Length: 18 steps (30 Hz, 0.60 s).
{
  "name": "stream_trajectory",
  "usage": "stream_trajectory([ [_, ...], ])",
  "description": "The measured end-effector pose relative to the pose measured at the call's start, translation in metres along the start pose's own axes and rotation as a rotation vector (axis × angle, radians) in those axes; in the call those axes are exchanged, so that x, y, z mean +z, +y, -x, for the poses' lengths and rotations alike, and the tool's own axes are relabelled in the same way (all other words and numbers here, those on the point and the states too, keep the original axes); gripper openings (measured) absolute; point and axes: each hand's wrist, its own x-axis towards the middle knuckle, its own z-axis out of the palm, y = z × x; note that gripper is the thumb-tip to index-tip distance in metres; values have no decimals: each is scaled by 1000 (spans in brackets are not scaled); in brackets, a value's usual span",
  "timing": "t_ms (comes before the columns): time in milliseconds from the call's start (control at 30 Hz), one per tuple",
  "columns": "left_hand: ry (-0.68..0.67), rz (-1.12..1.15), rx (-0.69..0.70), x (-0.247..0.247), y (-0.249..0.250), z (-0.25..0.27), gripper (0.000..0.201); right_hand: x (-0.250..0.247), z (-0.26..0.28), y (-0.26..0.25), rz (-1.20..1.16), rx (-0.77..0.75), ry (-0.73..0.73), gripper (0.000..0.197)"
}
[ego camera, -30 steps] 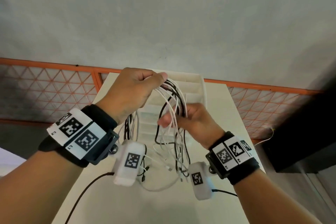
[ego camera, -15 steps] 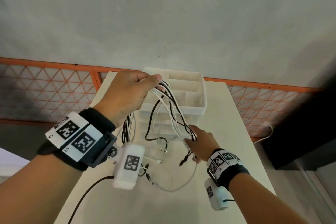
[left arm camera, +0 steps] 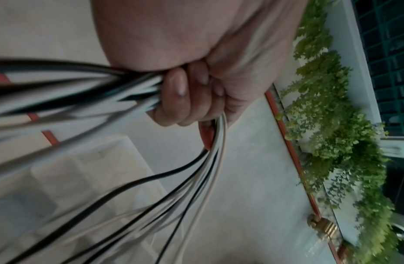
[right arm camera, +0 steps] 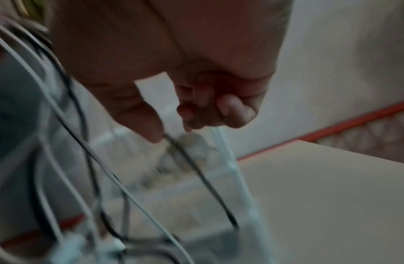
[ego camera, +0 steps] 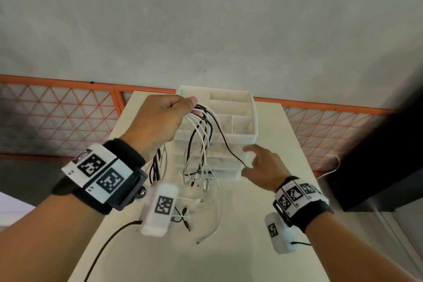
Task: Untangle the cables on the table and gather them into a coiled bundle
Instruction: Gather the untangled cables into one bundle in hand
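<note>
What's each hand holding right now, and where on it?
Left hand grips the bunch of black and white cables at the top of their loops. Right hand pinches one black cable near its lower end.

Soft, even daylight in the head view with bowed edges; both wrist views are motion-blurred, the right dim.

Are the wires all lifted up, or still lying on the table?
Partly lifted: the left hand holds the cables bunched up, but their ends still trail on the table.
</note>
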Motion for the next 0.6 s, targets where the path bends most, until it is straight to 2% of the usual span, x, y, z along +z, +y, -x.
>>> stream_trajectory([
  [100,-31,-161,55,9,0,4,43,-28,18,-56,-231,-291,62,75],
  [167,-89,-275,118,18,2,7,49,-38,28,-90,-229,-394,76,82],
  [200,-115,-316,134,22,2,8,50,-38,31,-102,-169,-418,85,73],
  [267,-156,-355,122,26,0,9,42,-34,28,-111,-5,-377,135,31],
  [300,-174,-346,108,25,-2,9,36,-32,25,-109,16,-318,141,24],
  [400,-229,-261,50,19,-13,11,40,-33,14,-90,-48,-115,138,28],
  [500,-258,-187,-63,16,-32,13,59,-44,7,-73,-97,-7,260,21],
  [600,-256,-217,-141,9,-60,15,72,-55,-4,-55,-148,78,363,17],
])
